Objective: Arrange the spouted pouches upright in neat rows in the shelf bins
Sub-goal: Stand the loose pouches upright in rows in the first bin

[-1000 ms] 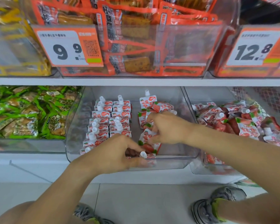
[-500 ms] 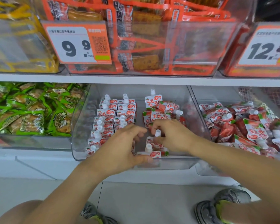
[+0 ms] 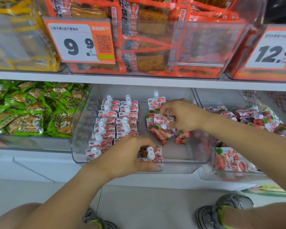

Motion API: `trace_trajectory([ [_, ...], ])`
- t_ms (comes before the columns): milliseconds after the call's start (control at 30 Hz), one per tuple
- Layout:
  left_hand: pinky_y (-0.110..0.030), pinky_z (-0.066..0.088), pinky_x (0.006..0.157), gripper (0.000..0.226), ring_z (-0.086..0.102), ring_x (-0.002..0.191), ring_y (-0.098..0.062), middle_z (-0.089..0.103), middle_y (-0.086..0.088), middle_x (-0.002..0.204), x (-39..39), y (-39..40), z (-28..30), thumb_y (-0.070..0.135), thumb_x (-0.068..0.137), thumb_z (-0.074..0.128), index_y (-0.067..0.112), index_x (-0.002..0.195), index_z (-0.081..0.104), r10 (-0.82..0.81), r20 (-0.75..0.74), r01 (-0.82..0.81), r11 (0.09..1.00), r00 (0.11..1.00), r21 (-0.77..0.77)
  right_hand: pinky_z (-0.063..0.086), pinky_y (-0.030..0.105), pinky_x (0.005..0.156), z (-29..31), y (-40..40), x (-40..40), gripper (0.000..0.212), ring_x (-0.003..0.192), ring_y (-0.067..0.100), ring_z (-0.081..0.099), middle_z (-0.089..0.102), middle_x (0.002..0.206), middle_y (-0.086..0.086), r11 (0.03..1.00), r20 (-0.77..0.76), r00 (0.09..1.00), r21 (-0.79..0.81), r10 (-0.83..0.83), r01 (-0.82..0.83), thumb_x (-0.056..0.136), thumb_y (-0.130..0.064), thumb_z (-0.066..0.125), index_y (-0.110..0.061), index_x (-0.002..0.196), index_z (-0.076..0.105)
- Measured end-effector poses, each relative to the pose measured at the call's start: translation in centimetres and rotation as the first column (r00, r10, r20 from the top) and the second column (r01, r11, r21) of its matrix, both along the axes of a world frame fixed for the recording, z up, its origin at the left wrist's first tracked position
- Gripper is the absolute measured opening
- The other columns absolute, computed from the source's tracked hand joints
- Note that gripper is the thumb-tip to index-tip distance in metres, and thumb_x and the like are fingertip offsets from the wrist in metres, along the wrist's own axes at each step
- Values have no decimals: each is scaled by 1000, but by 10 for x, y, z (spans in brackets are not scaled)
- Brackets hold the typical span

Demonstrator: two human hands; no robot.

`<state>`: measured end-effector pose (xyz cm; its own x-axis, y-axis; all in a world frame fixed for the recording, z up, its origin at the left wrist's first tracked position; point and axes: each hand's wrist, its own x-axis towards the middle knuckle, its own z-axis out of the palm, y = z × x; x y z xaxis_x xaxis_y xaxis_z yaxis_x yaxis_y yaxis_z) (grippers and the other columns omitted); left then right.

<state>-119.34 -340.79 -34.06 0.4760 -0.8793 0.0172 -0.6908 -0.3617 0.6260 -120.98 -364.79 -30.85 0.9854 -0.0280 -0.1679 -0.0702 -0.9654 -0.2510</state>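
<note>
- The middle bin (image 3: 82,129) is clear plastic and sits on the lower shelf, straight ahead of the person.
- Two rows of pouches (image 3: 117,119) stand upright in its left half, white spouts up, packed close from the back wall to the front.
- The left hand (image 3: 127,154) is at the front wall of this bin, fingers curled round the front pouches (image 3: 151,154) of a third row; the thumb lies outside along the bin's front wall. Two white caps show just past the fingers.
- The right hand (image 3: 183,116) is further back in the same bin, fingers bent down over a loose pouch (image 3: 162,120) that lies tilted; the fingertips pinch it near its spout.
- Under and beside that hand more loose pouches (image 3: 162,135) lie flat or slanted in a small heap, strawberry side up, not in a row.
- One lone pouch (image 3: 156,101) stands upright at the back of the bin, behind the heap.
- The right bin (image 3: 205,176) holds a jumble of the same pouches (image 3: 229,160), lying in all directions.
- The left bin holds green packs (image 3: 23,113).
- On the upper shelf orange packs (image 3: 149,38) fill a clear bin, with a price tag (image 3: 79,42) reading 9.9 on its front; a second tag (image 3: 274,50) reads 12.8 at the right.
- Two shoes (image 3: 221,212) show on the floor below.
</note>
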Motion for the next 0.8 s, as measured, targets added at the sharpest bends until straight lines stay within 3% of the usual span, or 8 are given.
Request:
trace_trajectory([
  [100, -32, 52, 71, 49, 64, 82, -5, 68, 14, 90, 0, 0, 0, 63, 68, 77, 30, 102, 66, 5, -20, -5, 1000, 1000, -3, 43, 38, 103, -14, 5, 11, 88, 125, 25, 49, 52, 135, 3, 960, -102, 983, -219, 155, -175, 62, -49, 85, -29, 139, 47],
  [200, -26, 51, 74, 48, 63, 85, 0, 67, 18, 92, -1, 0, 1, 61, 68, 78, 32, 106, 67, 15, -15, -15, 1000, 1000, -8, 47, 44, 98, -29, 10, 18, 70, 121, 30, 53, 57, 130, 7, 922, -33, 979, -332, 201, -200, 75, -43, 75, -28, 138, 48],
  [333, -24, 51, 75, 50, 62, 85, -1, 68, 17, 93, -3, 2, 2, 64, 70, 74, 32, 108, 67, 11, 3, -11, 1000, 1000, -6, 46, 36, 95, -9, 7, 15, 39, 118, 32, 54, 60, 126, 13, 993, 2, 999, -116, 36, -35, 94, -31, 61, -26, 132, 57],
  [433, -34, 52, 74, 57, 64, 83, -9, 70, 8, 92, -3, 4, 0, 72, 72, 65, 27, 107, 66, 0, 20, 0, 1000, 1000, 11, 47, 33, 86, 15, 9, 2, 25, 97, 25, 57, 62, 88, -1, 998, 98, 994, -42, 53, -49, 96, -30, 60, -25, 120, 64],
  [500, -35, 53, 75, 61, 65, 85, -11, 71, 6, 95, -4, 5, 0, 74, 73, 60, 25, 109, 65, 6, 21, -7, 1000, 1000, 11, 48, 30, 80, 25, 17, -8, 19, 84, 13, 56, 62, 80, -9, 993, 131, 986, 35, 105, -110, 95, -28, 61, -28, 113, 66],
  [600, -32, 53, 77, 52, 66, 87, -8, 72, 10, 100, -4, 6, 1, 65, 78, 62, 33, 119, 64, 36, 42, -36, 999, 998, -6, 48, 27, 77, 12, 30, -11, 20, 82, 7, 59, 70, 97, -10, 968, 36, 977, 129, 211, -214, 92, -36, 64, -28, 110, 64],
  [700, -31, 51, 75, 39, 64, 80, -5, 73, 11, 92, -3, 9, 4, 51, 81, 71, 35, 116, 67, 98, 66, -96, 995, 993, -34, 41, 30, 63, -22, 35, -8, 18, 66, 6, 54, 60, 76, -9, 957, -108, 966, 203, 234, -209, 88, -29, 70, -25, 96, 55],
  [800, -24, 49, 84, 41, 64, 92, -2, 72, 14, 103, -3, 11, 4, 47, 80, 74, 33, 117, 67, 120, 69, -116, 991, 990, -60, 39, 26, 59, -39, 34, -4, 26, 58, -1, 50, 55, 66, -13, 951, -82, 979, 266, 189, -161, 86, -22, 72, -32, 77, 50],
])
